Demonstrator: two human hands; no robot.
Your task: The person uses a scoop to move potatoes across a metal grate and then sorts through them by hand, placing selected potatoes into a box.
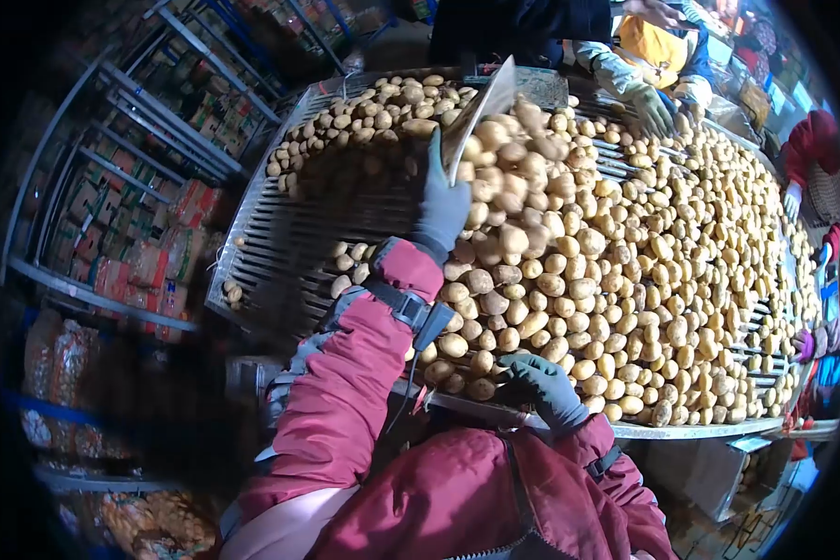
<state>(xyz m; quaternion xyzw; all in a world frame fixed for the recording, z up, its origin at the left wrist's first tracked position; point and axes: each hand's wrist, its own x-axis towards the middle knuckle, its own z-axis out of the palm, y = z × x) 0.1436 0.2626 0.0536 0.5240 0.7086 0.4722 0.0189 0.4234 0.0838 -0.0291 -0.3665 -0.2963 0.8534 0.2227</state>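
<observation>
My left hand, in a grey glove, reaches forward and grips a flat, light board by its near side. The board stands tilted on edge among the potatoes; those just to its right are blurred by motion. My right hand, also gloved, is low at the near edge of the slatted metal table. Its fingers are loosely bent and apart beside several potatoes, and I see nothing held in them. Dark straps circle both maroon sleeves.
Another person's gloved hand touches potatoes at the far side. More people work along the right end, one in a red garment. Metal racks with sacks stand at left. A box sits below the table at right.
</observation>
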